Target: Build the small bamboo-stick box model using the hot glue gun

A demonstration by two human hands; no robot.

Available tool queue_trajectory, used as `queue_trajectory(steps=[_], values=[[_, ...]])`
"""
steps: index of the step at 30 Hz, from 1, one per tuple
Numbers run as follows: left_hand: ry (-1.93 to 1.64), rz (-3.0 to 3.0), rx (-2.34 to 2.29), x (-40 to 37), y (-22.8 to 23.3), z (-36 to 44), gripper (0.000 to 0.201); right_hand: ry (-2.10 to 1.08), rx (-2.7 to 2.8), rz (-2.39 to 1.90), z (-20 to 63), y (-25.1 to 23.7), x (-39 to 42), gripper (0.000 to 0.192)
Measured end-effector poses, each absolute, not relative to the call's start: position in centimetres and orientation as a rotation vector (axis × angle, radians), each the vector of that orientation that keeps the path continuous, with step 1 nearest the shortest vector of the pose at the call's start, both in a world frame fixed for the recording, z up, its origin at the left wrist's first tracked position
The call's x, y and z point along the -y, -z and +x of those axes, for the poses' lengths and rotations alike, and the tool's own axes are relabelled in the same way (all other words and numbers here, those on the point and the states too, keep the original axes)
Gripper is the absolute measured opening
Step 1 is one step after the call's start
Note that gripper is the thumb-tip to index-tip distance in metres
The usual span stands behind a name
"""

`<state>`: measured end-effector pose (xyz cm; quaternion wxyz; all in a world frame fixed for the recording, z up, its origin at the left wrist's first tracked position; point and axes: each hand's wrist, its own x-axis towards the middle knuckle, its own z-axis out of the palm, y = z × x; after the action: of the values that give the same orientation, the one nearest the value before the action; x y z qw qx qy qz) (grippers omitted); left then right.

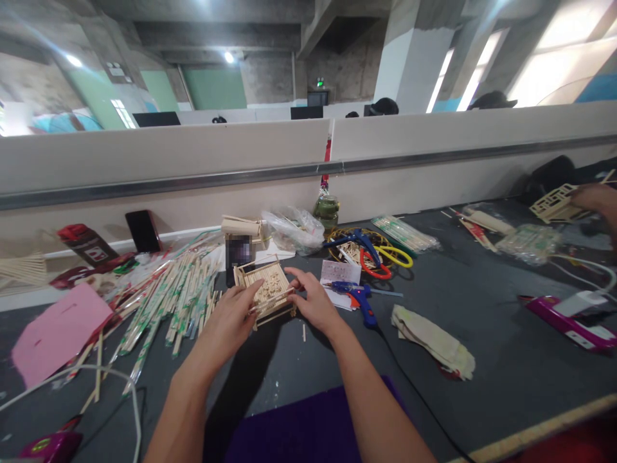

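A small model made of wooden sticks point(270, 283) rests on the dark table in front of me, with a slatted platform, raised edges and several little cut pieces lying on it. At its front left, my left hand point(234, 315) pinches a thin stick rail along the near edge. My right hand point(315, 299) is at the front right corner, its thumb and fingertips closed on the other end of that rail. My fingers partly hide the rail. A blue glue gun point(359, 299) lies right of my right hand, on a printed card.
Wrapped chopsticks point(168, 296) are heaped at left, near pink paper point(62, 331). Scissors point(380, 257), a green jar point(326, 212) and a plastic bag point(294, 228) stand behind. Work gloves point(434, 341) lie right. Another person's hand point(598, 196) holds a stick model at far right.
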<state>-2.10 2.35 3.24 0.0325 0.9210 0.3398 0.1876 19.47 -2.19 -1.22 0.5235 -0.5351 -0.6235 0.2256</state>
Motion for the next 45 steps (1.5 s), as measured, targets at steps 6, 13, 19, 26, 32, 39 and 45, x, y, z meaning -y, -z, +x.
queue_trajectory(steps=[6,13,19,26,32,39,45], values=[[-0.588,2.823,-1.035,-2.31,-3.24,-2.11,0.056,-0.522,1.494,-1.267,19.50,1.34,2.09,0.065],[-0.612,2.812,-1.028,-2.28,-3.35,-2.10,0.059,-0.536,1.483,-1.288,19.43,1.59,1.95,0.065],[-0.604,2.817,-1.017,-2.28,-3.38,-2.06,0.058,-0.543,1.472,-1.302,19.38,1.69,1.84,0.064],[-0.632,2.820,-0.996,-2.18,-3.47,-2.08,0.059,-0.579,1.452,-1.301,19.35,1.68,1.80,0.063],[-0.629,2.826,-0.996,-2.24,-3.36,-2.08,0.057,-0.602,1.428,-1.284,19.29,1.72,1.79,0.062],[-0.629,2.805,-1.002,-2.21,-3.29,-1.99,0.057,-0.642,1.399,-1.271,19.26,1.80,1.64,0.063],[-0.631,2.805,-0.992,-2.11,-3.47,-1.95,0.058,-0.630,1.409,-1.269,19.24,1.91,1.62,0.063]])
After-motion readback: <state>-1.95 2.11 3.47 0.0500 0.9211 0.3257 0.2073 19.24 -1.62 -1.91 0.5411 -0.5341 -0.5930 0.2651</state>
